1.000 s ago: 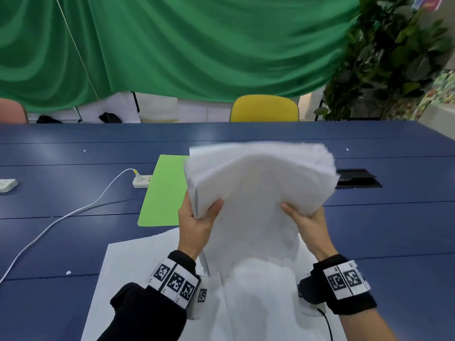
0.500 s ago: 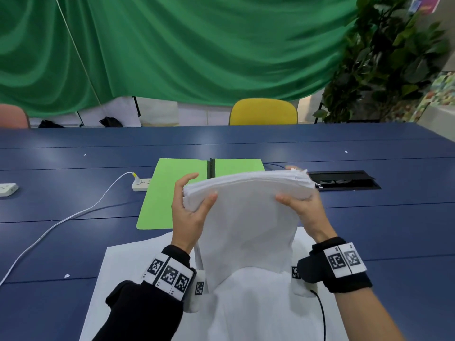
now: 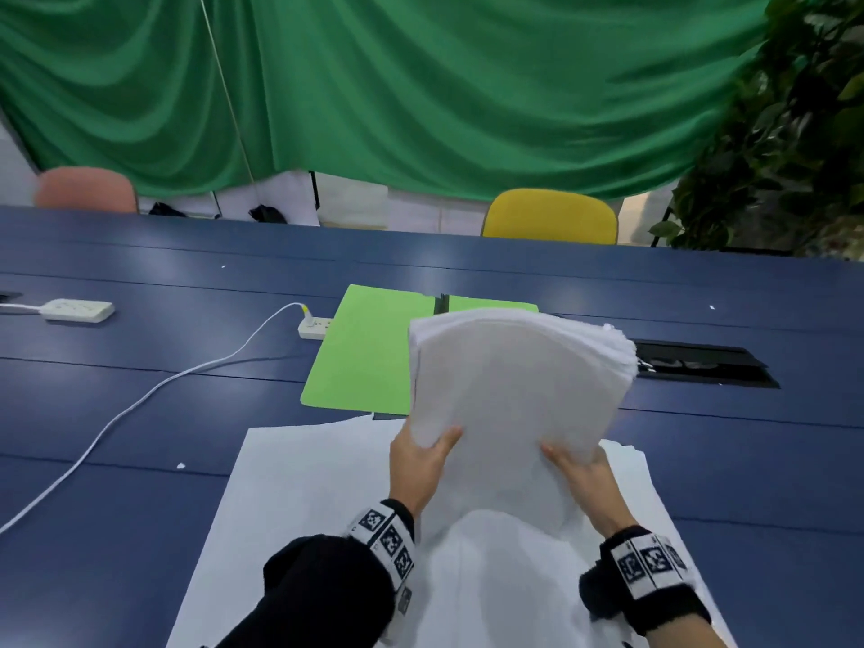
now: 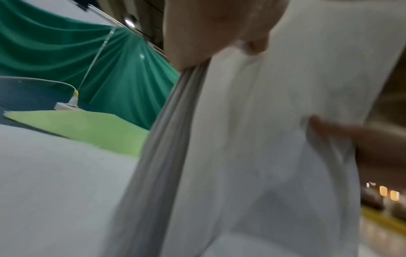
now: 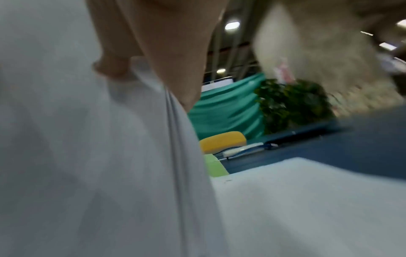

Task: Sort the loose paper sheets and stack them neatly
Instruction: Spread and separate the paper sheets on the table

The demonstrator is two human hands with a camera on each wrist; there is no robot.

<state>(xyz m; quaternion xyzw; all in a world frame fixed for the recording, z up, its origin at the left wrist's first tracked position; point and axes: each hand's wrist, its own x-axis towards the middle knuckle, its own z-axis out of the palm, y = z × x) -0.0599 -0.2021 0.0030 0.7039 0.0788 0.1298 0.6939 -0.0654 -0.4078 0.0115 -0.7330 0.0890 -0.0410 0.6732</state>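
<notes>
A thick stack of white paper sheets stands on edge above the table, its top bowed away from me. My left hand grips the stack's left side, thumb on the near face. My right hand grips the right side the same way. The left wrist view shows the stack's layered edge under my palm, with my right hand's thumb on the far side. The right wrist view shows the sheets pinched under my thumb. Large white sheets lie flat on the table beneath. A green folder lies open behind the stack.
The blue table holds a white power strip at far left and a small white socket with a white cable running left. A black cable hatch sits at right. A yellow chair, pink chair and plant stand behind.
The stack dropped until its top edge faced me half a second ago, then tipped back upright, with its near face toward me again. Both hands kept their grip throughout.
</notes>
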